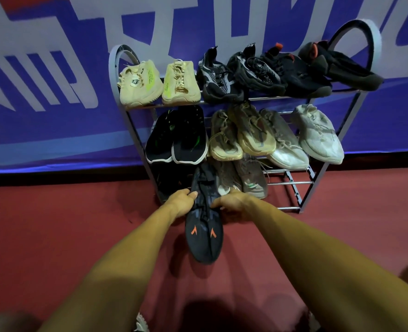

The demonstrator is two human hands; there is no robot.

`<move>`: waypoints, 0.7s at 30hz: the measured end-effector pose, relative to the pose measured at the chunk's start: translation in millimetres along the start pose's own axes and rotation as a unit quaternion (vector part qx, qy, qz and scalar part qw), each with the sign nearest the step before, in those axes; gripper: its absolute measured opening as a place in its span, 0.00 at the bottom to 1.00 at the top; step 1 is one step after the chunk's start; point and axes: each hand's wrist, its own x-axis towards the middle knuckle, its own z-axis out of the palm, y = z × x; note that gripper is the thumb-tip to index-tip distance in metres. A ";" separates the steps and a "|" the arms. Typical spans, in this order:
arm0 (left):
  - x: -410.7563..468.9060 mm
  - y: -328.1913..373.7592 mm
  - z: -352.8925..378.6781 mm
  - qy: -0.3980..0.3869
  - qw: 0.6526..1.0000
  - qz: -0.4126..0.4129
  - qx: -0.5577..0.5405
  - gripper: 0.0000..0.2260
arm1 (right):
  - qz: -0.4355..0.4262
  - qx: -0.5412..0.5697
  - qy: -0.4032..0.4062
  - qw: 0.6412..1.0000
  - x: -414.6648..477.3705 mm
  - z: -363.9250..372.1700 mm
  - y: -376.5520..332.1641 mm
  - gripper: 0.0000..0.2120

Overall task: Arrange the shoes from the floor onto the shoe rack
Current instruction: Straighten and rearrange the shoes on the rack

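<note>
A dark shoe with orange arrow marks (204,236) points its toe toward me, its heel end at the lowest shelf of the metal shoe rack (301,200). My left hand (181,202) grips its left side and my right hand (231,204) grips its right side near the opening. Another dark shoe (171,180) lies in shadow on the lowest shelf to the left, and a brown pair (246,180) sits to the right.
The top shelf holds a beige pair (159,82) and several dark shoes (282,70). The middle shelf carries a black pair (176,137), a tan pair (241,135) and a white pair (303,137). A blue banner (42,92) backs the rack. A pale shoe (141,323) shows at the bottom edge.
</note>
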 end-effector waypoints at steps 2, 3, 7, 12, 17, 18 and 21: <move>6.5 0.5 0.8 0.017 0.999 -0.015 -0.025 0.22 | 0.008 -0.044 0.001 0.999 2.0 -0.1 -0.2 0.11; 10.6 -1.0 0.8 0.028 0.999 -0.022 -0.031 0.21 | 0.005 -0.059 -0.003 0.998 1.6 0.5 -1.1 0.08; 20.1 -6.7 -1.5 0.080 0.989 -0.041 -0.117 0.17 | -0.028 -0.008 -0.012 1.000 15.9 0.8 0.5 0.11; 23.9 4.8 -7.5 0.035 0.962 -0.066 -0.264 0.10 | -0.098 0.086 0.072 0.989 39.1 -4.1 -10.4 0.10; 18.8 2.7 -12.4 -0.056 0.949 -0.141 -0.275 0.22 | -0.108 0.113 0.110 0.982 61.3 -7.1 -16.8 0.06; 20.4 2.1 -12.4 -0.044 0.951 -0.124 -0.280 0.26 | -0.111 0.106 0.107 0.982 63.3 -7.9 -17.3 0.07; 34.4 0.5 -13.5 0.044 0.949 -0.069 -0.303 0.26 | -0.112 0.098 0.088 0.985 62.0 -7.8 -21.7 0.10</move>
